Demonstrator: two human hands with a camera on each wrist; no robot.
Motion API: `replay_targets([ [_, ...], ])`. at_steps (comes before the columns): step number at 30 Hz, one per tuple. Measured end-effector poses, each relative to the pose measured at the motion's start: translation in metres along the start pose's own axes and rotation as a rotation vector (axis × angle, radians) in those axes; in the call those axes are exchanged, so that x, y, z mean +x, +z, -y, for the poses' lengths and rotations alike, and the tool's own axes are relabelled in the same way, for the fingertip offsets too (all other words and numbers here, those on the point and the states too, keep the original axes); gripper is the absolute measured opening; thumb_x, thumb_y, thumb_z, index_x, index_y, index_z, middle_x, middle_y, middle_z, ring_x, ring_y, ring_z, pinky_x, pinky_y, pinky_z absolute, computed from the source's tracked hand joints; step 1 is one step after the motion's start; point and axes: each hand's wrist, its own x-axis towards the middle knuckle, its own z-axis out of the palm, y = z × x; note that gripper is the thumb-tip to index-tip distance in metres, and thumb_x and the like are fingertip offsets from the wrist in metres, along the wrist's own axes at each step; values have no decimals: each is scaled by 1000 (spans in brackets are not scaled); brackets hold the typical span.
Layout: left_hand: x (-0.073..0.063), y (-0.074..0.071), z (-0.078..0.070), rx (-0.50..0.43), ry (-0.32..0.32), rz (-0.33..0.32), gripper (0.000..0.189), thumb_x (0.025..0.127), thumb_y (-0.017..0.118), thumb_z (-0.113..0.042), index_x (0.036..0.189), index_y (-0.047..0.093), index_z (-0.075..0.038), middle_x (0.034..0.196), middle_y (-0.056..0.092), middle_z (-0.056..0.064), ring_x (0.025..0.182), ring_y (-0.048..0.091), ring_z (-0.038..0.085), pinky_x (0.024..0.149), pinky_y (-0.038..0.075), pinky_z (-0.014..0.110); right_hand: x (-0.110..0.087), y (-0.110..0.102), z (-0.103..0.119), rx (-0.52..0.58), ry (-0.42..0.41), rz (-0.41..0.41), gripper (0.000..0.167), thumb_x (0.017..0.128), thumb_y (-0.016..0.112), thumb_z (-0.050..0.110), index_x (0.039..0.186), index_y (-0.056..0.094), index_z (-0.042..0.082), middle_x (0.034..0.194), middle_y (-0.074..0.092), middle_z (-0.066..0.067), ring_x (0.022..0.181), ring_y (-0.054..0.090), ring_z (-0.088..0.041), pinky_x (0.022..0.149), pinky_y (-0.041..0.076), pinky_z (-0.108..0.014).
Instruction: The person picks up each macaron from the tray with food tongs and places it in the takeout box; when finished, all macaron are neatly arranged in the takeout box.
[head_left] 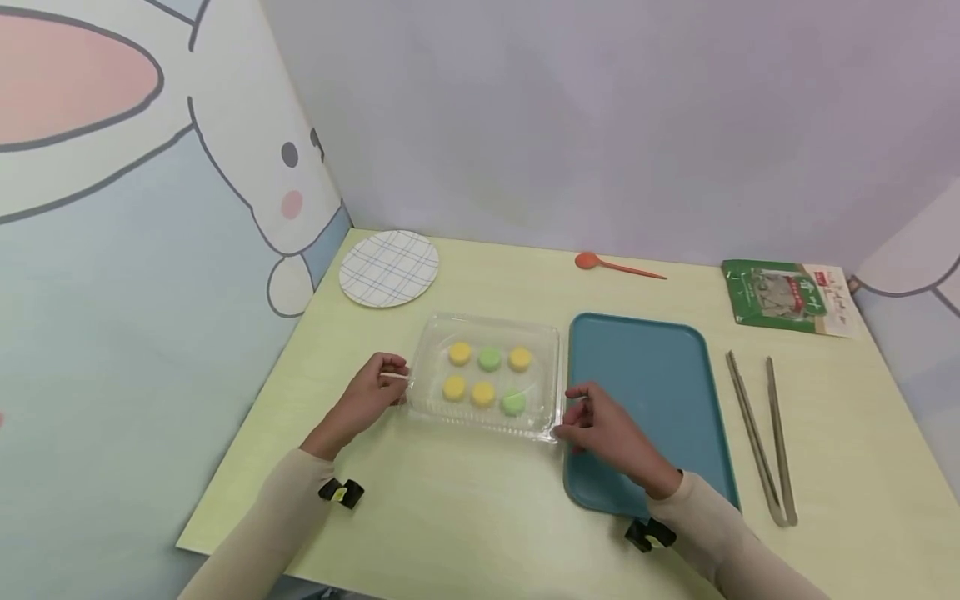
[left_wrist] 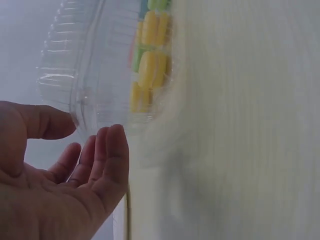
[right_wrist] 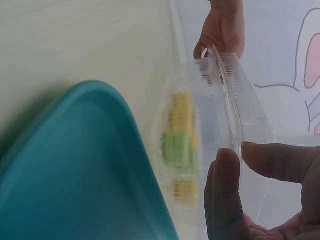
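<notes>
A clear plastic clamshell box (head_left: 480, 427) stands at the middle of the table, its lid over several yellow and green macarons (head_left: 483, 394). At its left side, my left hand (head_left: 367, 393) pinches the rim, thumb above and fingers below, as the left wrist view also shows. My right hand (head_left: 611, 433) pinches the front right corner; in the right wrist view its thumb and forefinger (right_wrist: 227, 170) meet at the paired rims of lid and base. This hand reaches over the left edge of a blue tray (head_left: 645, 375). Whether the box's base touches the table I cannot tell.
Behind the box at left lies a round checked plate (head_left: 388, 268). An orange spoon (head_left: 619, 266) lies near the back wall. Farther right are a green snack packet (head_left: 787, 296) and metal tongs (head_left: 757, 442), beside the tray.
</notes>
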Motion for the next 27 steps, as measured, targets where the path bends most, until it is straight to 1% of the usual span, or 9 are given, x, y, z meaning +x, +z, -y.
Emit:
replay_targets([
  [3, -11, -1, 4, -72, -60, 29, 40, 102, 55, -13, 136, 42, 3, 126, 51, 18, 104, 59, 24, 84, 54, 35, 1, 2, 0, 51, 35, 21, 59, 94, 73, 14, 138, 39, -5, 94, 61, -13, 79, 65, -30, 70, 56, -41],
  [6, -16, 1, 7, -119, -80, 47, 38, 103, 56, -13, 135, 45, 4, 119, 53, 16, 98, 60, 21, 84, 55, 35, 3, 1, -2, 98, 56, 38, 60, 94, 72, 13, 139, 38, -7, 95, 62, -15, 83, 68, -32, 73, 57, -41],
  [8, -17, 1, 9, -136, -87, 52, 37, 103, 55, -13, 135, 45, 4, 115, 54, 15, 98, 60, 20, 85, 55, 34, 5, 0, -3, 125, 66, 48, 59, 94, 71, 12, 138, 37, -8, 96, 61, -16, 85, 69, -31, 74, 58, -42],
  [14, -22, 2, 14, -193, -84, 48, 37, 101, 56, -7, 134, 44, 6, 106, 57, 14, 93, 62, 19, 83, 55, 31, 8, -1, -3, 160, 67, 80, 59, 94, 70, 8, 139, 35, -11, 97, 61, -18, 87, 71, -32, 76, 58, -40],
  [17, -23, 2, 15, -220, -67, 64, 38, 101, 56, -4, 134, 42, 8, 106, 56, 14, 93, 63, 19, 84, 55, 31, 7, -2, -2, 171, 66, 86, 59, 95, 69, 7, 140, 34, -11, 98, 61, -19, 88, 70, -35, 76, 58, -39],
  [21, -24, 2, 16, -247, -52, 77, 38, 101, 56, -2, 134, 41, 8, 106, 55, 14, 92, 64, 18, 84, 55, 31, 7, -3, -2, 175, 65, 92, 61, 95, 69, 8, 141, 34, -11, 99, 62, -19, 88, 70, -35, 77, 58, -39],
  [24, -25, 2, 16, -258, -44, 78, 39, 101, 57, 0, 134, 40, 9, 106, 54, 14, 92, 64, 18, 85, 55, 31, 6, -3, -2, 178, 65, 94, 62, 95, 69, 9, 142, 34, -10, 100, 63, -18, 88, 70, -34, 78, 57, -39],
  [27, -25, 3, 17, -257, -39, 76, 39, 100, 58, 0, 134, 40, 9, 106, 54, 15, 92, 65, 18, 85, 55, 31, 5, -3, -2, 181, 63, 92, 62, 95, 69, 9, 142, 34, -11, 99, 64, -18, 89, 70, -35, 78, 57, -40],
])
